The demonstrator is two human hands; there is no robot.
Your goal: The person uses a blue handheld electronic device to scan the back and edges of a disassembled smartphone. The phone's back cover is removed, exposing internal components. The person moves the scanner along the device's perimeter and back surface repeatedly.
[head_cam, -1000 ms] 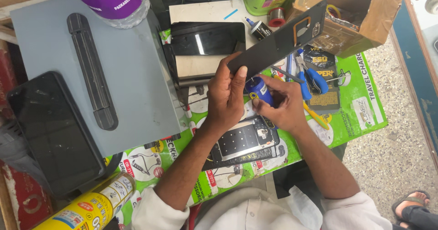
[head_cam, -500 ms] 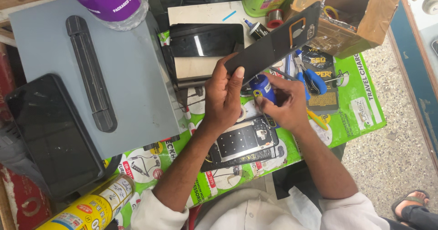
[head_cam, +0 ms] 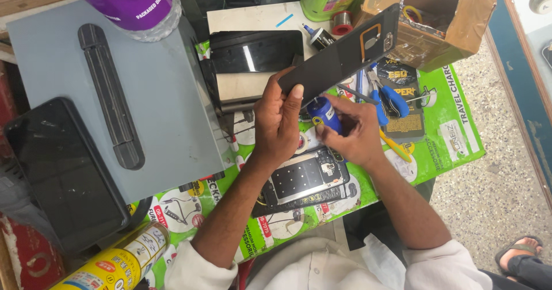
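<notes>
**Thin phone back cover held at one end, small blue tube pinched below it**

At the far left a dark tablet (head_cam: 60, 172) lies flat, touching the edge of a grey machine (head_cam: 115, 94) that carries a long black bar (head_cam: 110, 96). A yellow spray can (head_cam: 118, 264) lies below them, and a purple-capped bottle (head_cam: 129, 2) stands on the machine's top edge. In the middle, a black phone (head_cam: 256, 51) rests on a pale board.

The left hand (head_cam: 279, 123) has its fingers pressed together around the lower end of the back cover (head_cam: 345, 54), thumb on one face and fingertips on the other. The cover is lifted off the table and tilts up to the right, toward the cardboard box (head_cam: 437, 19). It looks like a thin, light, smooth sheet, so I judge it can bend or crack if squeezed in the middle, and it may slip. The edges and the solid end, away from the camera cut-out, seem the safer places to hold.

The right hand (head_cam: 356, 132) pinches 1 small blue tube (head_cam: 325, 113) between thumb and fingers, just under the cover. The tube seems light and stiff; holding its body gives better control.

Below both hands an opened phone (head_cam: 305, 180) lies on the green printed mat (head_cam: 448, 134), its inner side up. Blue-handled pliers (head_cam: 391, 97) lie to the right.
</notes>
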